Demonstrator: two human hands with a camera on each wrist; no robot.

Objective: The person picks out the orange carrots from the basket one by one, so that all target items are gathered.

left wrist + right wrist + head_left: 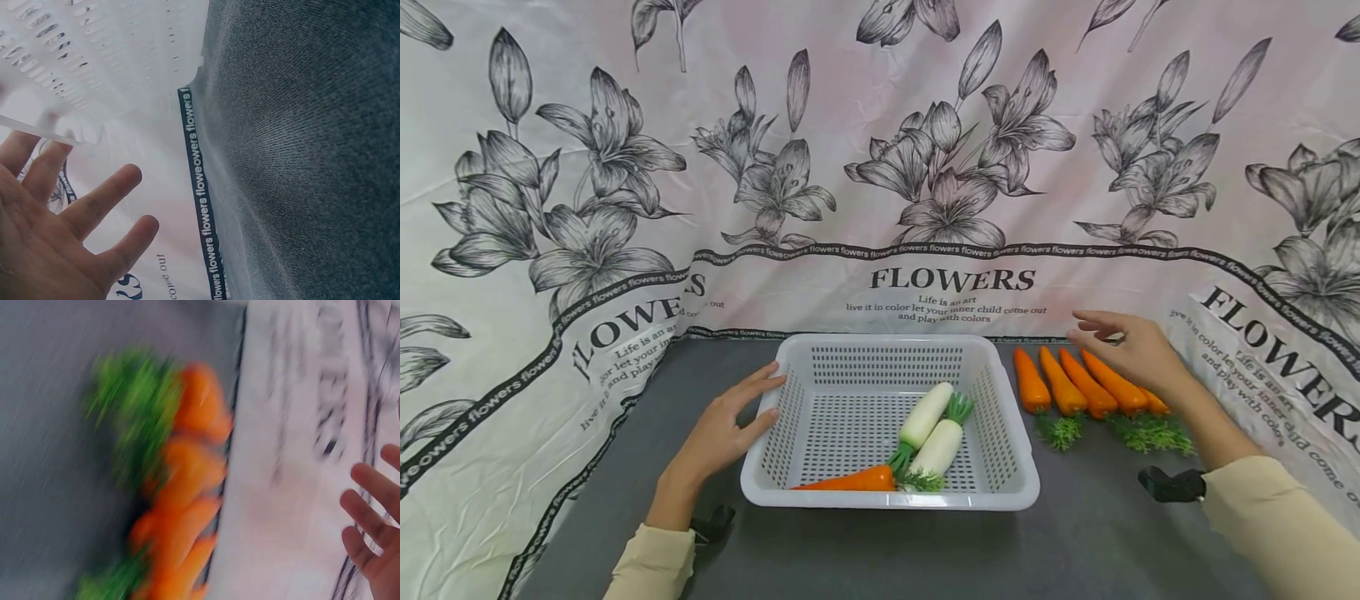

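A white perforated plastic basket [891,500] holds one orange carrot [853,479] along its near side and two white radishes [925,417] with green tops. My left hand [722,433] is at the basket's left side, fingertips over the rim and fingers spread, as the left wrist view also shows beside the basket wall [134,47]. To the right of the basket, several carrots [1032,383] lie in a row with their leafy tops toward me. Over the right end of that row hovers my right hand [1135,350], holding nothing. Its fingers look extended in the right wrist view.
A dark grey tabletop [850,558] lies under everything. Behind and along both sides hangs a white cloth [760,292] printed with flowers and lettering. Green carrot leaves [1150,435] spread on the table below the right forearm.
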